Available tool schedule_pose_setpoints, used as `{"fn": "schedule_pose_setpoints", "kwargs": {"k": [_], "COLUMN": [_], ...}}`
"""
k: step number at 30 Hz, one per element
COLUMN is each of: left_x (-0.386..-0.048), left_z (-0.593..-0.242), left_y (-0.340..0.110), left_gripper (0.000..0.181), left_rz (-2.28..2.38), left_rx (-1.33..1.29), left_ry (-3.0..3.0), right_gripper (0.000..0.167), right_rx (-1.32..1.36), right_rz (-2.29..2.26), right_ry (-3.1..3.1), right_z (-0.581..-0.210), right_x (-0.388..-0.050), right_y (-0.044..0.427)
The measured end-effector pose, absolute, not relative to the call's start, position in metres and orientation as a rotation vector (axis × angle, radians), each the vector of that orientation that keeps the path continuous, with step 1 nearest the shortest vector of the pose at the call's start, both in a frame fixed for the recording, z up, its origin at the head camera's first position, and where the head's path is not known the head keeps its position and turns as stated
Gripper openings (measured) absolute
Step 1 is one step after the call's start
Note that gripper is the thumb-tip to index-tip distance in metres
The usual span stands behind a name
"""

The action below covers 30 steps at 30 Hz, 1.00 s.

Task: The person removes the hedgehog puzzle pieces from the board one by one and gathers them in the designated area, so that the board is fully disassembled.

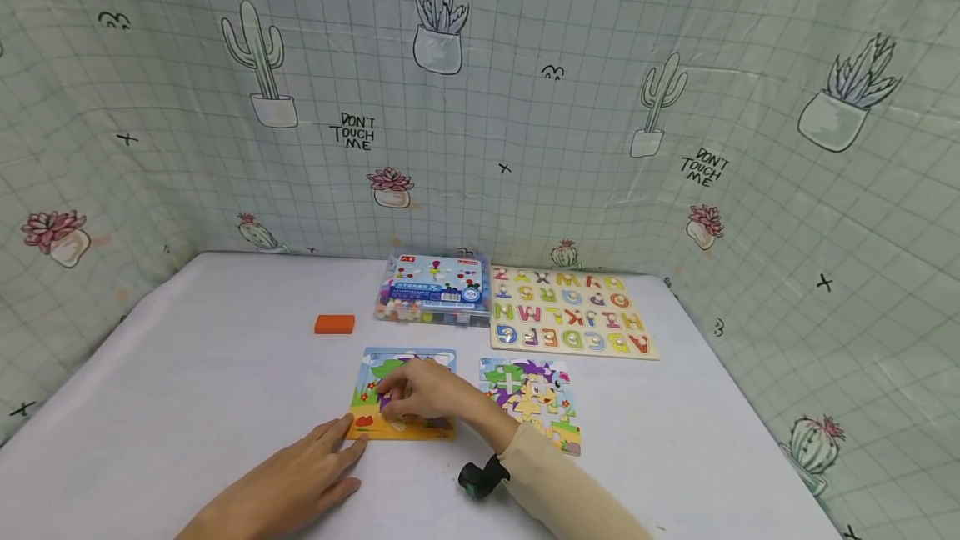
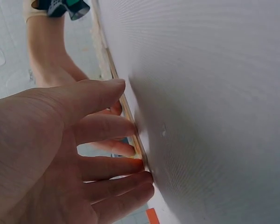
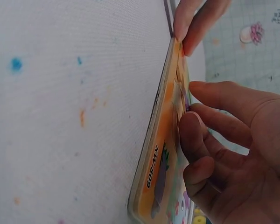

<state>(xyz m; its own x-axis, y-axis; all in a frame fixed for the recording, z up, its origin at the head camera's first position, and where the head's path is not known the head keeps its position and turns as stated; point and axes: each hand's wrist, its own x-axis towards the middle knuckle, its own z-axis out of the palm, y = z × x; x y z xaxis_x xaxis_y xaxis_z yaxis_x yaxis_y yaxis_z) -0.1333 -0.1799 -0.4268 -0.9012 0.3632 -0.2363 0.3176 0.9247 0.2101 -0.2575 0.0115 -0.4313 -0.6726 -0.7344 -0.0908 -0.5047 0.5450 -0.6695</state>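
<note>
In the head view, a square picture puzzle board [image 1: 405,433] with an orange lower border lies in front of me. My right hand [image 1: 431,390] is over it, thumb and fingers curled down to pinch a small puzzle piece [image 1: 385,400] with purple on it, at the board's surface. In the right wrist view the fingertips [image 3: 191,121] partly hide this piece. My left hand [image 1: 311,469] rests on the table, fingers extended, its fingertips touching the board's lower left edge. To the right lies a second puzzle [image 1: 536,407] with a cartoon animal, partly behind the right forearm.
Behind the puzzles sits a clear plastic box [image 1: 433,290] of colourful beads. Beside it is a wooden alphabet board [image 1: 573,312] with letters. An orange block [image 1: 334,324] lies at the left. A patterned cloth [image 1: 480,107] hangs behind the white table [image 1: 187,390].
</note>
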Motion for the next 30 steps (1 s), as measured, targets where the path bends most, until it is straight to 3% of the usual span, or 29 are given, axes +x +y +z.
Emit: {"fn": "schedule_pose_setpoints", "kwargs": {"k": [30], "left_x": [-0.1366], "left_z": [-0.4272], "left_y": [-0.1802], "left_gripper": [0.052], "left_rz": [0.208], "left_rx": [0.590], "left_ry": [2.854], "right_gripper": [0.017], "right_rx": [-0.931], "right_rz": [-0.968], "right_ry": [2.382], "right_z": [-0.4249], "right_x": [-0.2601], "right_y": [0.0040]}}
